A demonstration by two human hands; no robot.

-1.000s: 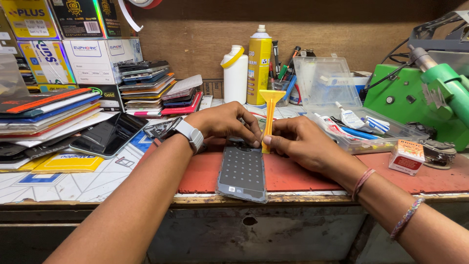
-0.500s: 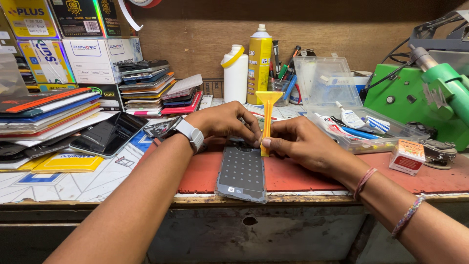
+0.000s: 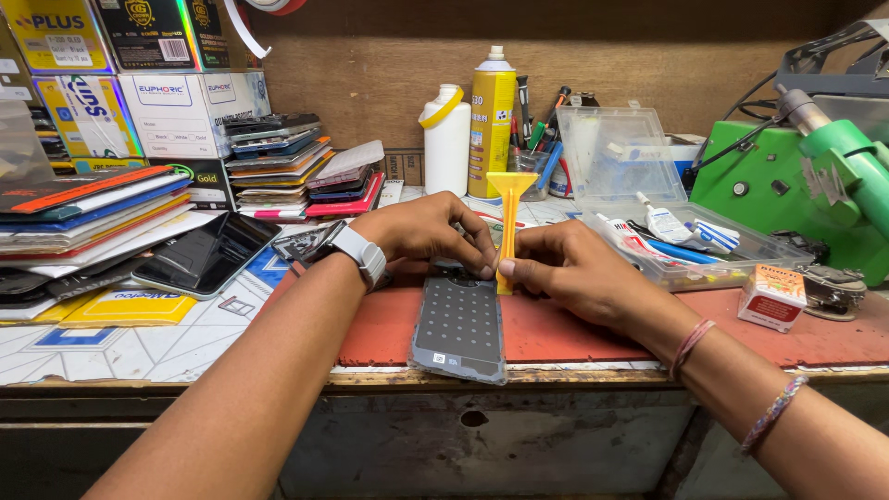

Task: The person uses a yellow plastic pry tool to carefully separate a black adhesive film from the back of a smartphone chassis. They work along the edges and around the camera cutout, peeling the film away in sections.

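Note:
A grey phone panel [image 3: 460, 327] with a dotted back lies on the red mat [image 3: 593, 329], its near end hanging over the bench edge. My left hand [image 3: 428, 231], with a white watch on the wrist, presses on the panel's far end. My right hand [image 3: 567, 268] holds a yellow plastic pry tool [image 3: 509, 218] upright, its tip at the panel's upper right edge. The fingertips of both hands almost meet there.
Stacks of phones and screens [image 3: 287, 167] and boxes sit at the left. A dark phone [image 3: 206, 255] lies flat. A white bottle [image 3: 447, 139], a yellow spray can [image 3: 491, 120], a clear parts box [image 3: 667, 231] and a green machine [image 3: 815, 176] stand behind and right.
The yellow tool has shifted slightly toward the panel's top edge and stands more upright. Both hands stay in the same place.

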